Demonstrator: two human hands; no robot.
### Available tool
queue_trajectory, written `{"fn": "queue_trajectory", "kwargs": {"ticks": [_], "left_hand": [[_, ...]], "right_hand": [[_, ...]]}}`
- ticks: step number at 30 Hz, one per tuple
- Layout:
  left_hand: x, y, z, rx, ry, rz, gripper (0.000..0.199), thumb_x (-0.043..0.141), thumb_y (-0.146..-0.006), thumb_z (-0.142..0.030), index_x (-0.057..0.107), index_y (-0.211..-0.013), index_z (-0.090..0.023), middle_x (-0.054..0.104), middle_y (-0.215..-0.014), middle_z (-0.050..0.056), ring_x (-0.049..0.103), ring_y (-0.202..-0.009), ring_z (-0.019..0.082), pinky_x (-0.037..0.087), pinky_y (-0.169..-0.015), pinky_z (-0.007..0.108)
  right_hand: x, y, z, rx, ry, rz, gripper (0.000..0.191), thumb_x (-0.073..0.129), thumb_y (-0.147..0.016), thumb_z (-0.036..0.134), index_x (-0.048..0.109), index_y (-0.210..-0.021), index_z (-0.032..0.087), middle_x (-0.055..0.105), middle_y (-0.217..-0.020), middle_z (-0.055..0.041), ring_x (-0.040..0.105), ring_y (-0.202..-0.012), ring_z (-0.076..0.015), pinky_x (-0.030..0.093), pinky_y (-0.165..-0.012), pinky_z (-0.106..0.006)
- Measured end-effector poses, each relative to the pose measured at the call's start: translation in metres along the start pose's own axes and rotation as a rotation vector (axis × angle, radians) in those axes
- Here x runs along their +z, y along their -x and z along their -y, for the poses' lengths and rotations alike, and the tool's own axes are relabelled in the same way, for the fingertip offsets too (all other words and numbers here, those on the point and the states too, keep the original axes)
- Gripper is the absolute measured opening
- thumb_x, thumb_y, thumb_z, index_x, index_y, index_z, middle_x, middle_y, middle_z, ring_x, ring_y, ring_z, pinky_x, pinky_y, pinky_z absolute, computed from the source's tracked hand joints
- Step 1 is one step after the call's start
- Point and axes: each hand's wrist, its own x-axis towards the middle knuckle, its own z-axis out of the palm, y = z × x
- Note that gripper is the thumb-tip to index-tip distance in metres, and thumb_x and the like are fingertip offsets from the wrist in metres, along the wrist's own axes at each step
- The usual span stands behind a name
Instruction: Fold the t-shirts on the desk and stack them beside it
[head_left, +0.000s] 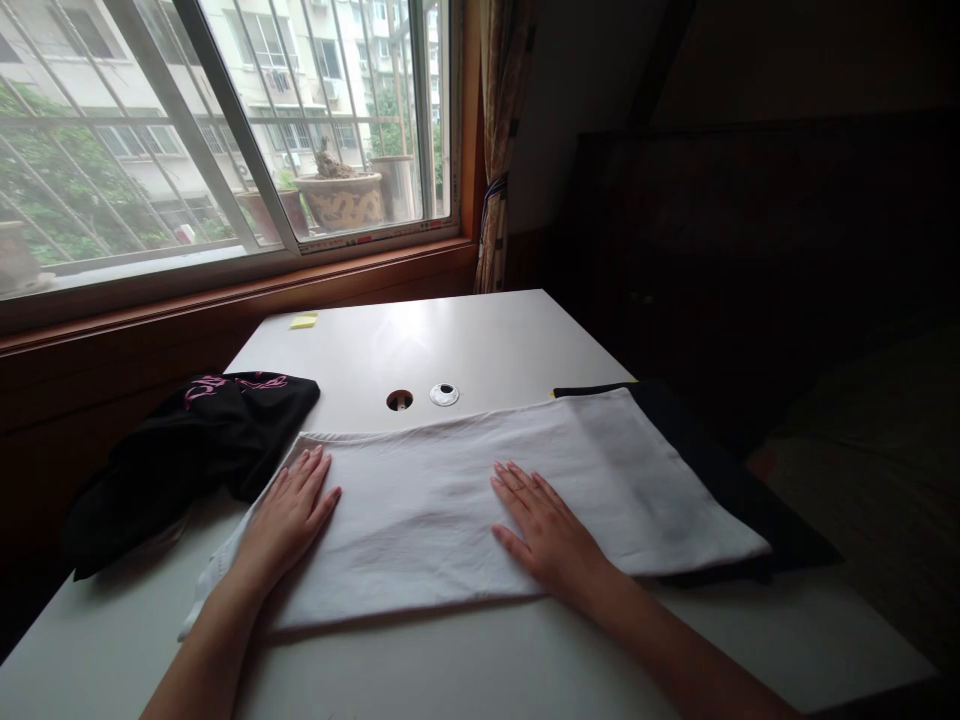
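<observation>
A white piece of folded cloth (420, 510), seemingly a garment, lies flat in a long strip across the table. My left hand (287, 515) rests palm down on its left end, fingers stretched out. Flat on the cloth right of its middle is my right hand (544, 530), its fingers also extended. Faint creases run over the fabric between the two hands. The right end of the white cloth overlaps a dark folded cloth (697, 470), which is partly hidden beneath it.
On the white table (495, 340), a black cloth with pink lettering (202, 440) is bunched at the left edge. Behind the white cloth are a round hole (400, 400) and a round grommet cover (444, 394). A yellow note (304, 321) lies near the far left corner, below the barred window (285, 120).
</observation>
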Motion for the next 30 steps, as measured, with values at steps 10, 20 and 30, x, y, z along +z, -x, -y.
{"fn": "queue_trajectory", "kwargs": {"ticks": [10,20,30], "left_hand": [[0.000,0.000,-0.001,-0.013,0.010,0.005,0.064,0.036,-0.103,-0.052,0.044,-0.155,-0.014,0.039,-0.164,0.012,0.035,-0.152,0.030,0.029,-0.125,0.050],[0.002,0.000,0.001,-0.020,0.023,-0.012,0.062,0.037,-0.103,-0.050,0.045,-0.155,-0.016,0.041,-0.163,0.012,0.035,-0.153,0.029,0.029,-0.125,0.049],[-0.005,0.002,0.012,-0.028,0.203,-0.060,0.058,0.041,-0.102,-0.052,0.058,-0.144,-0.015,0.050,-0.157,0.013,0.043,-0.148,0.028,0.034,-0.124,0.046]], "right_hand": [[-0.001,0.000,0.000,0.001,-0.007,0.006,0.057,0.045,-0.105,0.037,0.041,-0.157,0.013,0.035,-0.165,-0.0122,0.031,-0.153,-0.0280,0.030,-0.125,-0.050],[0.002,0.002,-0.009,0.014,0.004,-0.016,0.059,0.044,-0.106,0.040,0.037,-0.159,0.016,0.036,-0.165,-0.0121,0.032,-0.153,-0.0277,0.031,-0.124,-0.051],[-0.016,0.037,-0.108,0.297,0.155,-0.057,0.056,0.039,-0.102,0.043,0.051,-0.148,0.014,0.048,-0.158,-0.0150,0.041,-0.147,-0.0321,0.035,-0.119,-0.054]]}}
